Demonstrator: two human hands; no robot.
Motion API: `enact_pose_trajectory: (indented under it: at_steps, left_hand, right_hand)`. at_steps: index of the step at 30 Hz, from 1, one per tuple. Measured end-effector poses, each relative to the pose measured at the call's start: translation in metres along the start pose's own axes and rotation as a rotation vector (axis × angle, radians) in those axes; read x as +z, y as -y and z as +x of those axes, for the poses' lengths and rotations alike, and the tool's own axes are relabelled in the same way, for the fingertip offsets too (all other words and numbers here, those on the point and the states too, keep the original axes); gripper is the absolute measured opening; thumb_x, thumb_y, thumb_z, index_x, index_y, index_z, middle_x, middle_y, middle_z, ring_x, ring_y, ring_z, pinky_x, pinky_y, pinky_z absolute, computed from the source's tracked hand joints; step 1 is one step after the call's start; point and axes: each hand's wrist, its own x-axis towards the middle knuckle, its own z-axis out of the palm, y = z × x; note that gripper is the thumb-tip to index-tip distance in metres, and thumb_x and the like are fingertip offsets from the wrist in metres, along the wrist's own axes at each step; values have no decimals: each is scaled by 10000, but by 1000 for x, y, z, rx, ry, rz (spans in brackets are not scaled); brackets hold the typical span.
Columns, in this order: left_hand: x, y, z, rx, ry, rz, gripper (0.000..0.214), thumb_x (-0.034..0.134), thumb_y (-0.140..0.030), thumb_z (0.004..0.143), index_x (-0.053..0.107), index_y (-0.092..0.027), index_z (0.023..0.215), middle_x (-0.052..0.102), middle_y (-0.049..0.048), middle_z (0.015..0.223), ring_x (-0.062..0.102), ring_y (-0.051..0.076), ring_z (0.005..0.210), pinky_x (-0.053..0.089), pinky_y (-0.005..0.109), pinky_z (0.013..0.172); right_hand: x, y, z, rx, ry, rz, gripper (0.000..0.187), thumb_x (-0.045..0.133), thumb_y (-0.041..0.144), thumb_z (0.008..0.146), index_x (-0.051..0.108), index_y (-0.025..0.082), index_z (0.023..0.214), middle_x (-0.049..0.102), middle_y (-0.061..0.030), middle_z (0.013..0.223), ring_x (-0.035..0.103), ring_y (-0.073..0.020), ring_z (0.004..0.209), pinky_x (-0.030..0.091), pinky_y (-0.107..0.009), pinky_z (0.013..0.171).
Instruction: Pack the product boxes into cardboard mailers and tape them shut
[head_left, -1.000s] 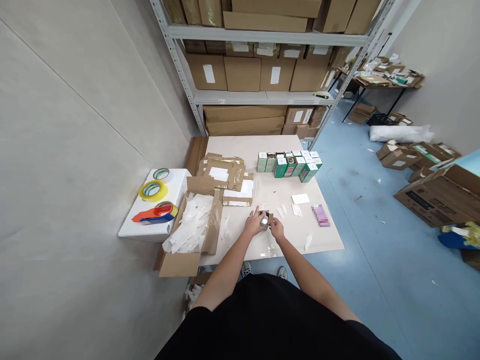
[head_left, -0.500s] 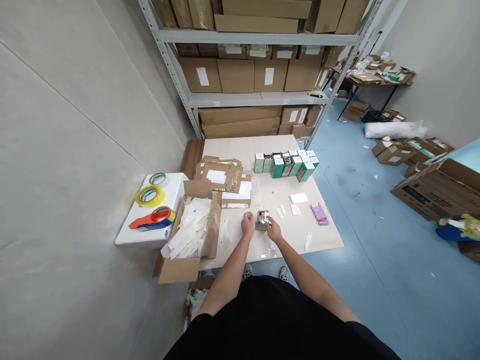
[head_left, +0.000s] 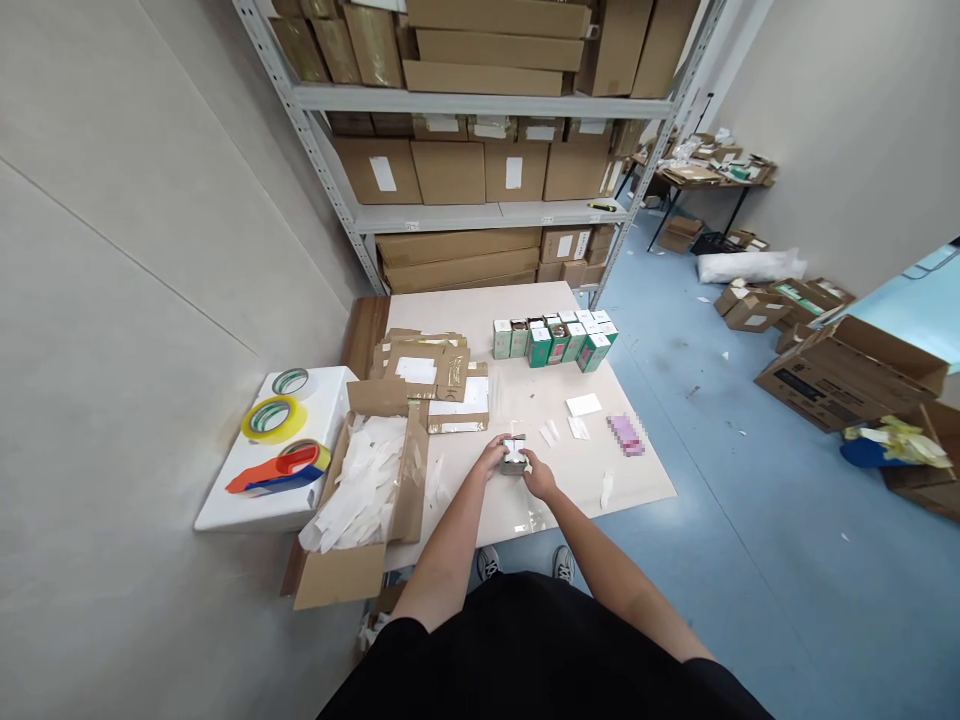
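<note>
A small box (head_left: 514, 464) stands near the front edge of the table, with white flaps showing at its top. My left hand (head_left: 492, 456) grips its left side, the fingers curled around it. On the right side, my right hand (head_left: 538, 474) holds the same box with thumb and fingers bent. What is inside the box is hidden. To its right lie white paper slips (head_left: 577, 428) and a white card (head_left: 583, 405). Clear tape strips (head_left: 529, 520) are on the table edge in front of the box.
Several green-and-white boxes (head_left: 576, 342) stand at the back of the table (head_left: 457, 310). Flattened cardboard (head_left: 420, 365) lies to the left, beside an open carton (head_left: 375, 480) of white paper strips. Tape rolls (head_left: 274, 418) and a tape dispenser (head_left: 279, 470) sit on a white surface. Shelving (head_left: 487, 215) rises behind.
My left hand has come onto the box, where before it was closed just beside it. White flaps now cover the box top, which earlier showed something shiny. The view has shifted slightly.
</note>
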Motion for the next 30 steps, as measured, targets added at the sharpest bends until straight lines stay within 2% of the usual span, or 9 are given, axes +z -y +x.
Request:
enact_pose_trajectory:
  at_steps: [3,7,13,16,20,22,24,27,30]
  left_hand:
    - [-5,-1,9,-4,-10,35,771,646,-186,670,545,-207,1435,676,134,1347,669,236,1140,536,339,934]
    - [-12,-1,19,-58,-6,90,905,661,-213,619,467,-224,1502,654,142,1374,653,267,1192,538,351,909]
    - [-9,1,22,-44,10,64,963,671,-211,630,380,-218,1547,715,118,1255,685,235,1096,540,329,880]
    - [-9,-1,20,-11,-6,-21,965,673,-153,627,372,-243,1540,699,138,1311,689,221,1084,544,325,867]
    - [-18,-10,17,165,-114,-212,915,647,-94,642,416,-245,1514,640,160,1400,676,214,1175,538,300,895]
    - [-23,-15,14,251,-122,-275,840,625,-112,683,453,-239,1496,680,134,1331,689,196,1150,534,294,916]
    - [-25,-18,10,285,-66,-253,721,612,-130,708,542,-199,1423,747,106,1143,712,190,1051,540,306,911]
    - [-22,-15,0,304,9,-145,564,626,-109,685,669,-145,1246,750,68,921,713,197,926,554,335,898]
    - [-17,-6,-12,340,-47,-64,542,637,-74,668,696,-151,1201,738,85,1038,702,195,963,550,349,939]
  right_hand:
    - [1,2,-3,-15,2,0,620,594,156,803,553,341,1393,752,-15,1048,704,-268,1023,476,-328,896]
    - [0,4,-3,-28,25,-26,666,567,114,784,538,337,1411,748,-23,1118,694,-271,1097,475,-336,932]
    - [-3,6,-1,-12,28,-34,664,584,110,778,550,344,1398,753,-23,1096,697,-274,1130,479,-332,946]
    - [-2,4,-1,0,18,-24,663,578,108,771,553,357,1385,754,-13,1100,692,-269,1143,484,-332,945]
    - [-1,0,-2,1,29,21,673,575,114,762,548,338,1396,743,-25,1155,675,-274,1187,487,-363,979]
    - [0,-3,-3,-21,48,91,675,578,119,739,560,335,1379,723,-23,1221,665,-276,1208,487,-384,1007]
    - [0,-5,-3,-50,65,210,665,573,125,702,579,333,1333,687,-13,1306,658,-268,1223,497,-392,1019]
    - [2,-9,-1,-62,56,419,587,561,158,659,589,296,1228,660,-28,1348,659,-258,1224,518,-401,1021]
    - [3,-14,1,-23,9,547,485,574,213,669,555,268,1150,670,-66,1320,668,-255,1207,519,-418,1028]
